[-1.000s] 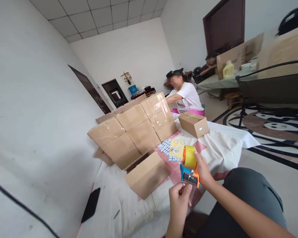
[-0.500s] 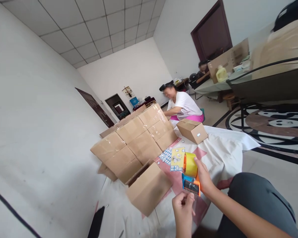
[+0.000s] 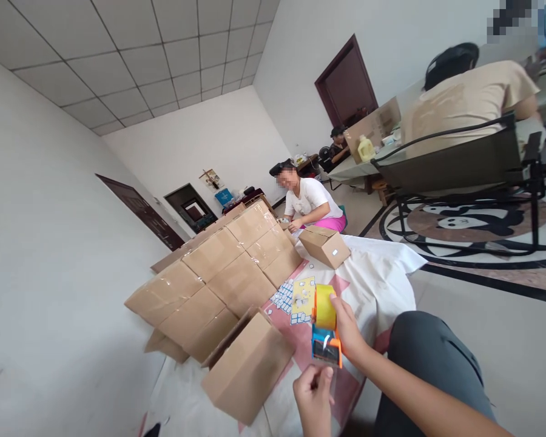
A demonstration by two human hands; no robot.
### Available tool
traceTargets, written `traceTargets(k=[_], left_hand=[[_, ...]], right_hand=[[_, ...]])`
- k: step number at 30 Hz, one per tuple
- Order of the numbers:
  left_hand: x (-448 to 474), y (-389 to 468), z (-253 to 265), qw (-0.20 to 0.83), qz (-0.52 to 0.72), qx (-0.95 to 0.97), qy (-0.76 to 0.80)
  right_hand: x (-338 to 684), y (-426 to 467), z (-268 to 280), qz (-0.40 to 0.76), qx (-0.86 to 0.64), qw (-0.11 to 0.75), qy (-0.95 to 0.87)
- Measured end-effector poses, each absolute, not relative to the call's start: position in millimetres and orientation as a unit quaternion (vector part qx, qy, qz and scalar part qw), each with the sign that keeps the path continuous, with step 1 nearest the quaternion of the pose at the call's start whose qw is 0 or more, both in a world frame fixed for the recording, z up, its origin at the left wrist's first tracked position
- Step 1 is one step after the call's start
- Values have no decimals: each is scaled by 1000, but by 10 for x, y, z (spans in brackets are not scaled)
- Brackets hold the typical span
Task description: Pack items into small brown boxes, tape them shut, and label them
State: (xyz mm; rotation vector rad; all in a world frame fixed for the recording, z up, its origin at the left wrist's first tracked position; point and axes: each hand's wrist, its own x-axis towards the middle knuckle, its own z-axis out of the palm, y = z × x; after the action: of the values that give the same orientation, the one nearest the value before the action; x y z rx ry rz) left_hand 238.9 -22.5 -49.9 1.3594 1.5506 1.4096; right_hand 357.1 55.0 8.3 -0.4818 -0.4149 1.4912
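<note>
My right hand (image 3: 347, 321) is wrapped round a tape dispenser (image 3: 326, 347) with an orange and blue frame and a yellow roll of tape (image 3: 326, 306). Just below it, my left hand (image 3: 313, 388) is closed, thumb against fingers, pinching the clear end of tape (image 3: 331, 375) that hangs from the dispenser's edge. To the left of both hands an open cardboard box (image 3: 250, 370) rests on the cloth, not touched by either hand. Beyond the dispenser lie a yellow sheet (image 3: 303, 296) and several small white labels (image 3: 284, 296).
Taped cardboard boxes (image 3: 227, 264) are stacked along the left side. A closed carton (image 3: 325, 246) sits farther back on the white cloth (image 3: 373, 261). Facing me, a person in a white shirt (image 3: 316, 199) handles something small. At right, another person sits in a chair (image 3: 459, 164).
The view has turned to the right, showing more of the seated person and chair. My hands keep their grip on dispenser and tape end. The person opposite has shifted their arms.
</note>
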Motion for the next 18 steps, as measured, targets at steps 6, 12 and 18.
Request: traceTargets(k=[6, 12, 18], left_hand=[[2294, -229, -593, 298, 542, 527, 583], [2337, -218, -466, 324, 510, 537, 588], [2355, -253, -602, 258, 542, 536, 593]], right_hand=[[3526, 550, 53, 659, -225, 692, -191], [3533, 574, 71, 664, -214, 697, -168], [3518, 578, 48, 650, -250, 700, -158]])
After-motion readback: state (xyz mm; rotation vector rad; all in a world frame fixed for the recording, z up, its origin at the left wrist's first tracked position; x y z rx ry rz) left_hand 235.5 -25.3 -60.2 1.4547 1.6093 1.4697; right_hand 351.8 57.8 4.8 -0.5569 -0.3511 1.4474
